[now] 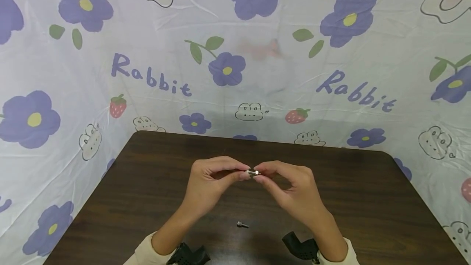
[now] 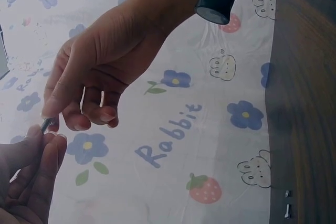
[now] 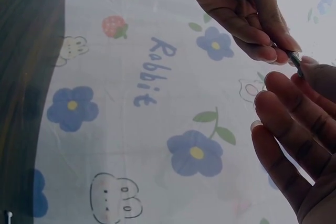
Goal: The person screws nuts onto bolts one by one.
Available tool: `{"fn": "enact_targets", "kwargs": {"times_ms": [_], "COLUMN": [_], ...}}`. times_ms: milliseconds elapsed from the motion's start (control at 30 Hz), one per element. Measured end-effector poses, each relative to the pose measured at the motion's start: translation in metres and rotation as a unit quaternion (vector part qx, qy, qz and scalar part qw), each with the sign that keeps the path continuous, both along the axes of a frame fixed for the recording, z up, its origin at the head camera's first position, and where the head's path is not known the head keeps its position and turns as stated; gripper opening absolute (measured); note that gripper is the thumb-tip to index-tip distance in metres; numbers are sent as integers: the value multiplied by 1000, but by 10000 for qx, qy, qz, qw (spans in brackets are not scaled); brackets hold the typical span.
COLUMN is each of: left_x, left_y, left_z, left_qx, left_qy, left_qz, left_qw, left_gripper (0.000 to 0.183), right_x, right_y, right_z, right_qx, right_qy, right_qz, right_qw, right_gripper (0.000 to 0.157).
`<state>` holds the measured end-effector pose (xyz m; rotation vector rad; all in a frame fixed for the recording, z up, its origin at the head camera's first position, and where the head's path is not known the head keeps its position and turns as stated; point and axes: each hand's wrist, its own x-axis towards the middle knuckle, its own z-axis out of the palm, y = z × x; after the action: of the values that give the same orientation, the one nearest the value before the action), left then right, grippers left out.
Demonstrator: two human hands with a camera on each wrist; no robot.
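In the head view, a small shiny metal bolt point(image 1: 253, 172) is held level above the dark table. The left hand point(image 1: 209, 181) pinches its left end between thumb and fingertip. At the right end, by a wider bright part, the right hand point(image 1: 296, 191) pinches with thumb and forefinger. The right wrist view shows the bolt point(image 3: 295, 62) slanting between both hands' fingertips, its ends partly covered. Below the hands, a second bolt point(image 1: 242, 224) with a round head lies on its side on the table.
The brown wooden table point(image 1: 147, 199) has rounded far corners. A white cloth point(image 1: 279, 81) printed with flowers and rabbits hangs behind and beside it. Black wrist devices point(image 1: 299, 246) sit at both cuffs. Two tiny metal pieces point(image 2: 287, 211) show at the left wrist view's lower right.
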<state>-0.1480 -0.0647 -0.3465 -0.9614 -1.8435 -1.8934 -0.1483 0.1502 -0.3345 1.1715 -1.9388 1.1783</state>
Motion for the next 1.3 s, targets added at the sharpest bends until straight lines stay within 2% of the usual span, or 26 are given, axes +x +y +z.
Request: {"fn": "enact_targets", "kwargs": {"times_ms": [233, 433, 533, 700, 867, 1067, 1300], "left_x": [-1, -1, -1, 0, 1, 2, 1], "left_y": [2, 3, 4, 4, 2, 0, 1], "left_z": [0, 0, -1, -1, -1, -2, -2], "left_qx": [86, 100, 89, 84, 31, 39, 92], "left_qy": [124, 174, 150, 105, 38, -43, -13], "left_qz": [-137, -203, -223, -203, -84, -19, -134], "left_qw": [9998, 9996, 9996, 9997, 10000, 10000, 9999], "left_gripper": [14, 13, 13, 13, 12, 12, 13], "right_x": [-1, 1, 2, 3, 3, 2, 1], "right_y": [-1, -2, -2, -3, -1, -2, -1], "right_z": [-2, -3, -3, -3, -2, -1, -2], "right_qx": [15, 68, 112, 169, 114, -5, 111], "right_qy": [-23, -316, -388, -375, -303, 98, 33], "right_qz": [-29, -92, -160, -258, -226, 10, -49], "right_qw": [10000, 9994, 9991, 9988, 9992, 10000, 9999], "right_gripper": [16, 9, 18, 24, 4, 15, 16]}}
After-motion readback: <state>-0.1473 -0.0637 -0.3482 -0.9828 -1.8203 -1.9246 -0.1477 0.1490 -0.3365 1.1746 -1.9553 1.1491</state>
